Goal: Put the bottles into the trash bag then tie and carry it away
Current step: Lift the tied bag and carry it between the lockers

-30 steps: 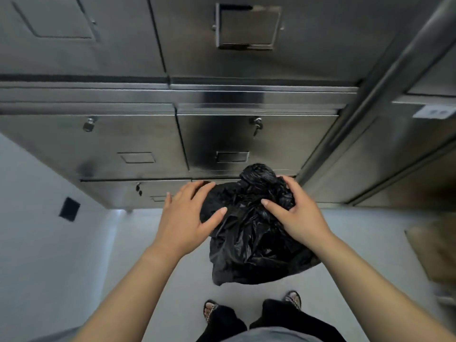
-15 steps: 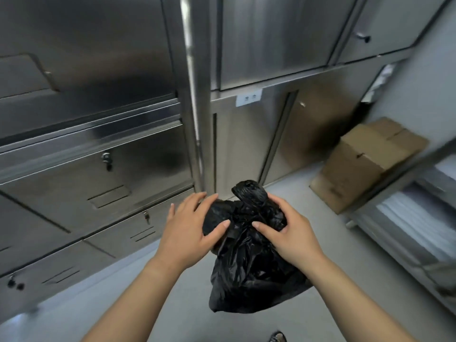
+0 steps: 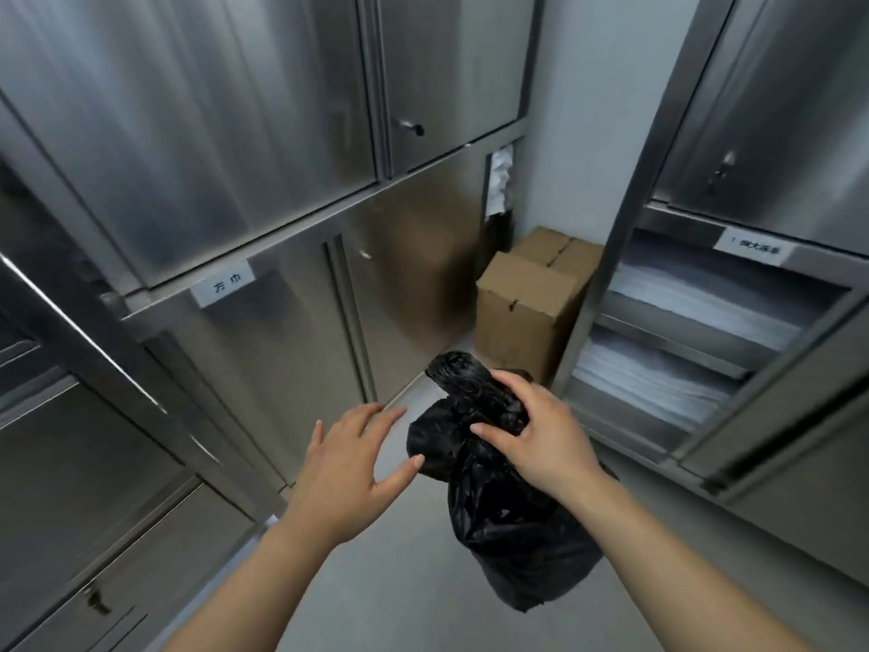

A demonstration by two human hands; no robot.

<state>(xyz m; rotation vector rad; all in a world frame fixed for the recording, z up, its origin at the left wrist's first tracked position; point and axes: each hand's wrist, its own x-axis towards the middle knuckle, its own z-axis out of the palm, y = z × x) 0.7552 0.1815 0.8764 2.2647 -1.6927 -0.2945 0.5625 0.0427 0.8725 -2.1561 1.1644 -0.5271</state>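
One hand carries the knotted black plastic trash bag [image 3: 503, 501].
Right hand [image 3: 541, 435] fingers clamp its neck under the knot; left hand [image 3: 348, 468] fingers spread wide, thumb tip touching the bag.

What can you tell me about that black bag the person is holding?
The trash bag is thin, glossy black plastic, crumpled and wrinkled. Its top is gathered into a twisted knob that sticks up above the grip. The right hand clutches the neck just below that knob, and the full body hangs beneath it, clear of the floor. The left hand is spread open beside it, thumb tip near or just touching the plastic. Its contents are hidden.
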